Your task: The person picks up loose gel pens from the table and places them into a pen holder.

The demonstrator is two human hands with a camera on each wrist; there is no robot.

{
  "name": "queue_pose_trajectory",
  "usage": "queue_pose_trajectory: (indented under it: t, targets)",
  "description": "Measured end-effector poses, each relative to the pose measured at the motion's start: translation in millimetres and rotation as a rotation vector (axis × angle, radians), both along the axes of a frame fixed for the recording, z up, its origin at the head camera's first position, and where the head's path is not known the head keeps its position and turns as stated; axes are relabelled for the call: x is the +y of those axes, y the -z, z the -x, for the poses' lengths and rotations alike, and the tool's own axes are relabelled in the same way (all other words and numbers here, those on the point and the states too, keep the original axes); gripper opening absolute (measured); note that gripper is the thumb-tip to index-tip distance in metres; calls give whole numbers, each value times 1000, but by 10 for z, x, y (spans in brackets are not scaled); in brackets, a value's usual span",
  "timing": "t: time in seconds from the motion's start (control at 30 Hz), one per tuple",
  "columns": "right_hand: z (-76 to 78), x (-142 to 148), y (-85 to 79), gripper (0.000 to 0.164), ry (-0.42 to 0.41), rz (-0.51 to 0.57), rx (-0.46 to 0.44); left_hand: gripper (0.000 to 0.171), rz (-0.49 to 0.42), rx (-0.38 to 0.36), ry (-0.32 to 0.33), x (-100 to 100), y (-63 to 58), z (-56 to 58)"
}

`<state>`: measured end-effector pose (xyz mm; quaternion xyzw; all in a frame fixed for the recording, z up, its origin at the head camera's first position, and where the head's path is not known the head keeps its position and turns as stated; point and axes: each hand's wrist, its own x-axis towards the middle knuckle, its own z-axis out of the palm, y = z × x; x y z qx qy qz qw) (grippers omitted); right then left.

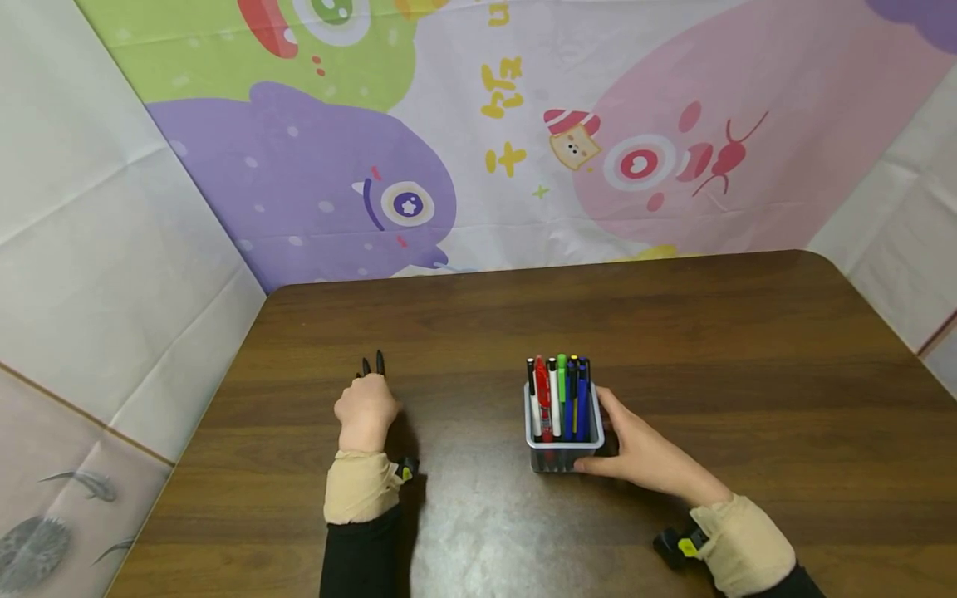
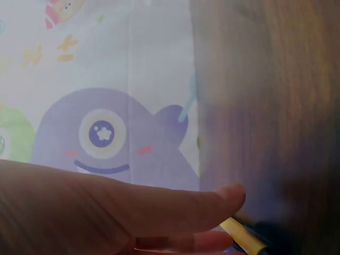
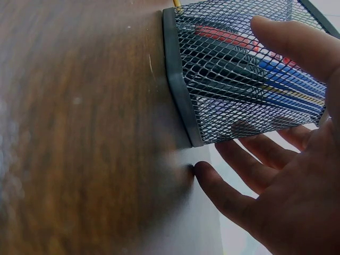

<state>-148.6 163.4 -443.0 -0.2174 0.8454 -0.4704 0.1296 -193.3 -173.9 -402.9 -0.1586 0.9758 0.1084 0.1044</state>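
On the wooden table stands a dark mesh pen holder [image 1: 564, 459] with a pale rim, filled with several upright pens [image 1: 555, 399] in white, red, green and blue. My right hand [image 1: 649, 448] grips it from the right, thumb on its near side; in the right wrist view the thumb lies on the mesh [image 3: 228, 69] and some fingertips touch another side. Farther left, my left hand [image 1: 368, 409] is curled around pens [image 1: 380, 363] whose dark ends stick out past the knuckles. The left wrist view shows a yellow pen part [image 2: 244, 238] below the thumb; the rest is hidden by the hand.
The brown wooden table [image 1: 463, 332] reaches back to a cartoon-printed cloth [image 1: 486, 208]. Pale cloth panels [image 1: 112, 249] hang at both sides. A small black wrist device [image 1: 676, 546] sits at my right wrist, near the tabletop.
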Motion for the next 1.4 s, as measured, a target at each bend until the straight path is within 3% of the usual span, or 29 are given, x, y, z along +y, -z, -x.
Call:
queue_pose_trajectory:
  t: [0.4,0.7,0.83,1.07,1.17,1.4]
  targets:
    - [-1,2,-9,91,3,-8,1,33,36,-48,-34,-23,77,20]
    - [-8,1,-13,92,2,-6,-8,31,24,-16,-41,-66,7,-8]
    - [-6,0,-13,92,6,-1,-14,31,7,92,-67,-71,-50,-30]
    - [-4,-3,-12,92,3,-9,-8,20,-38,469,-168,1,-139,-64]
    - [-5,-3,-18,91,2,-6,-7,17,-58,605,-181,51,-200,-81]
    - [-1,-9,-13,90,-11,4,-4,20,-117,711,-119,150,-373,-138]
